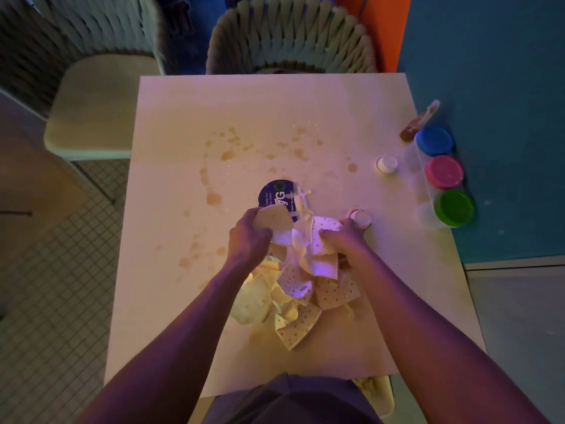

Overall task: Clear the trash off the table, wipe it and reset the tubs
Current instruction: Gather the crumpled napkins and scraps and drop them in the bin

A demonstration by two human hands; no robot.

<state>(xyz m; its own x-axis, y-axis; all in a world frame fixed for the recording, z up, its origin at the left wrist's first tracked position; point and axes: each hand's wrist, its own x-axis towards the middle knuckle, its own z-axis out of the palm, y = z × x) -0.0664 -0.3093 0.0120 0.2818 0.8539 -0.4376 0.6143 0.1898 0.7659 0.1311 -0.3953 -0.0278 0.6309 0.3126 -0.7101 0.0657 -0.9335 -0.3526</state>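
Crumpled paper trash (301, 298), plain and red-dotted, lies heaped at the near middle of the white table (183, 301). My left hand (249, 237) is closed on a pale torn piece at the top of the heap. Close beside it, my right hand (345, 238) grips a dotted scrap. Just behind my hands lies a dark blue round wipes pack (276, 194) with white lettering. Three clear tubs stand in a row at the right edge, with a blue lid (434, 140), a pink lid (444, 172) and a green lid (454, 208). Brownish spill spots (227, 154) dot the tabletop.
A small white cap (386, 164) sits left of the tubs, and a small round cup (360, 217) is by my right hand. A brown-smeared wrapper (420, 122) lies at the far right. Two woven chairs (290, 35) stand behind the table; a teal wall (504, 117) borders its right side.
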